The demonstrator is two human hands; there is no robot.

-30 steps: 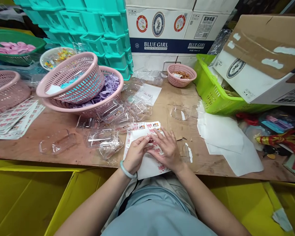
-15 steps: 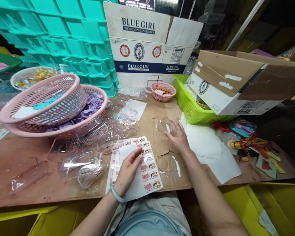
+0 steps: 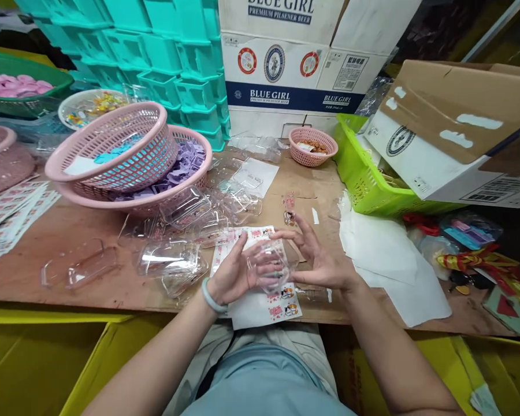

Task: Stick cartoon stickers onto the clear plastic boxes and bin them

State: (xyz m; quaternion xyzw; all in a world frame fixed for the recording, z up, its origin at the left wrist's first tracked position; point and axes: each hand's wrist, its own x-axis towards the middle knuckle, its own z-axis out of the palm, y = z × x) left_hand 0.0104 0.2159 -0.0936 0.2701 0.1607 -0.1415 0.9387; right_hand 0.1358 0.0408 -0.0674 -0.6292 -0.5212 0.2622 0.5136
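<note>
— Head view: principal item?
— One clear plastic shell (image 3: 270,267), between the hands, above sticker sheets (image 3: 285,312).
— Right hand (image 3: 325,267)?
— Thumb and fingers grasping the shell's right side.
— Left hand (image 3: 231,277)?
— Fingers outstretched behind it; gripping or supporting, cannot tell.
— Adjacent?
— Clear containers (image 3: 169,260), heaped left.

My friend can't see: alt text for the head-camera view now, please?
A clear plastic tray is between a person's left hand and right hand, above sticker sheets on a workbench. Pink baskets sit to the left, a lime-green basket to the right.
</note>
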